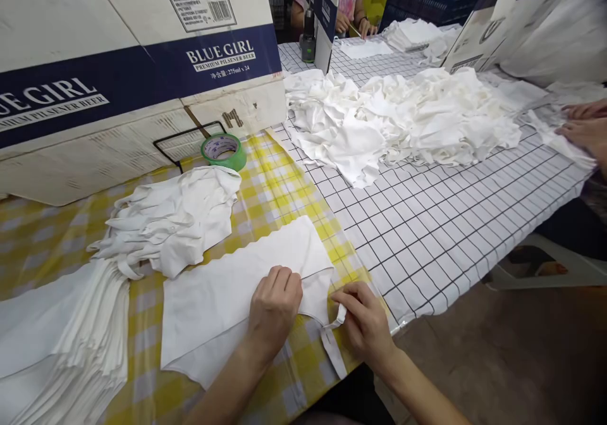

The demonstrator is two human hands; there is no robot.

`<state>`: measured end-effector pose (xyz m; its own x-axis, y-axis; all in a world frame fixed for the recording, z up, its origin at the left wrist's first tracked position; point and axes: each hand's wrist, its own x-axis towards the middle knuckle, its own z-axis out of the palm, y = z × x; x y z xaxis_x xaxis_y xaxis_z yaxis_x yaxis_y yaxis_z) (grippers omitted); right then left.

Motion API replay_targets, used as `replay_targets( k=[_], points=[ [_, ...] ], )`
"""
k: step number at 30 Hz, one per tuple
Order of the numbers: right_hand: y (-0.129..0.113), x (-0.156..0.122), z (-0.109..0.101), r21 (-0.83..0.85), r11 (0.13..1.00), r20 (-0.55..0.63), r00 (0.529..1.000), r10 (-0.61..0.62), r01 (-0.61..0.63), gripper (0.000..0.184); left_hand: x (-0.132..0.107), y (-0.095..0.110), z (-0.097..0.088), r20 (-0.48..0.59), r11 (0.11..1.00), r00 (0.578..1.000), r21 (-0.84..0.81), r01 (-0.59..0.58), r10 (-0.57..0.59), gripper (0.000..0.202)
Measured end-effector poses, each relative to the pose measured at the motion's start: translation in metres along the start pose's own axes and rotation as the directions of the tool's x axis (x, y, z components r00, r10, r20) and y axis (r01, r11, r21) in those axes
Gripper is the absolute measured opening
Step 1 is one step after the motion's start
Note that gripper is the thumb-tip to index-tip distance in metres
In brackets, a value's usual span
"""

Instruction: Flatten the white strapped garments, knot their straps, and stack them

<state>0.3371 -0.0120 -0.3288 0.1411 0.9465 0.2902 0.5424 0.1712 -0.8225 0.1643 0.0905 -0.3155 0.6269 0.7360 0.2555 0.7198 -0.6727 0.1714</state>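
Note:
A flat white fabric piece (227, 292) lies on the yellow checked tablecloth (279, 184) in front of me. My left hand (274, 308) rests on its right end with the fingers curled down, pressing the cloth. My right hand (363, 320) pinches a narrow white strap (334, 346) that hangs off the piece's lower right corner. Left of the piece sits a loose heap of white garments (171, 219), and at the far left a neat stack of folded white pieces (61, 343).
A large pile of white fabric (398, 118) covers the black-grid tablecloth (427, 222). A green tape roll (222, 151) sits by a Blue Girl carton (118, 64). Another person's hands (585, 128) work at the right; a person in pink (351, 7) sits at the far end.

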Motion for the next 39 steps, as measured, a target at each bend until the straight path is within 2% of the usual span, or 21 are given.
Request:
replay_targets(
  k=[3,5,6,7,8,9,10,11,12,15,18,21,24,33,39],
  points=[
    [-0.012,0.007,0.001,0.095,0.993,0.025,0.997,0.066,-0.068,0.038,0.0,0.0,0.0,-0.012,0.999,1.0,-0.047,-0.006,0.006,0.011],
    [-0.023,0.013,0.003,0.237,0.933,0.114,0.961,0.252,-0.273,0.035,-0.001,0.0,0.0,-0.028,0.997,1.0,-0.079,-0.005,0.003,0.009],
    [-0.029,0.018,0.004,0.325,0.848,0.182,0.907,0.379,-0.419,0.032,-0.002,-0.001,0.001,-0.038,0.995,0.999,-0.096,-0.001,-0.003,0.008],
    [-0.034,0.023,0.005,0.413,0.714,0.268,0.825,0.497,-0.565,0.028,-0.003,-0.001,0.002,-0.051,0.994,0.999,-0.113,0.003,-0.009,0.008],
    [-0.038,0.028,0.006,0.492,0.546,0.363,0.73,0.579,-0.678,0.022,-0.004,-0.002,0.003,-0.064,0.991,0.998,-0.13,0.009,-0.017,0.007],
    [-0.041,0.033,0.007,0.553,0.369,0.455,0.642,0.617,-0.747,0.015,-0.005,-0.002,0.004,-0.076,0.989,0.997,-0.146,0.011,-0.023,0.007],
    [-0.044,0.039,0.008,0.598,0.212,0.532,0.581,0.616,-0.773,0.012,-0.006,-0.003,0.004,-0.087,0.987,0.996,-0.163,0.012,-0.027,0.007],
    [-0.045,0.044,0.01,0.628,0.088,0.591,0.547,0.593,-0.773,0.016,-0.006,-0.004,0.005,-0.095,0.984,0.995,-0.179,0.012,-0.03,0.007],
    [-0.046,0.048,0.012,0.649,-0.001,0.628,0.535,0.564,-0.761,0.022,-0.007,-0.005,0.006,-0.097,0.981,0.995,-0.196,0.012,-0.032,0.007],
    [-0.045,0.057,0.022,0.713,-0.141,0.64,0.555,0.531,-0.687,0.036,-0.007,-0.008,0.005,-0.075,0.97,0.997,-0.244,0.011,-0.03,0.008],
    [-0.042,0.061,0.034,0.792,-0.165,0.553,0.576,0.603,-0.588,0.039,-0.005,-0.009,0.003,-0.043,0.959,0.999,-0.282,0.012,-0.025,0.009],
    [-0.039,0.062,0.042,0.839,-0.147,0.47,0.563,0.68,-0.523,0.041,-0.004,-0.009,0.002,-0.031,0.954,0.999,-0.299,0.016,-0.027,0.01],
    [-0.038,0.062,0.044,0.862,-0.14,0.433,0.563,0.704,-0.487,0.04,-0.004,-0.009,0.002,-0.032,0.955,0.999,-0.295,0.014,-0.024,0.01],
    [-0.036,0.063,0.046,0.789,0.004,0.422,0.546,0.724,-0.615,0.038,-0.009,-0.009,0.004,-0.034,0.969,0.999,-0.246,-0.01,0.001,0.013],
    [-0.032,0.064,0.049,0.77,0.029,0.422,0.541,0.727,-0.638,0.039,-0.009,-0.01,0.004,-0.019,0.974,1.0,-0.227,-0.012,0.008,0.013]
  ],
)
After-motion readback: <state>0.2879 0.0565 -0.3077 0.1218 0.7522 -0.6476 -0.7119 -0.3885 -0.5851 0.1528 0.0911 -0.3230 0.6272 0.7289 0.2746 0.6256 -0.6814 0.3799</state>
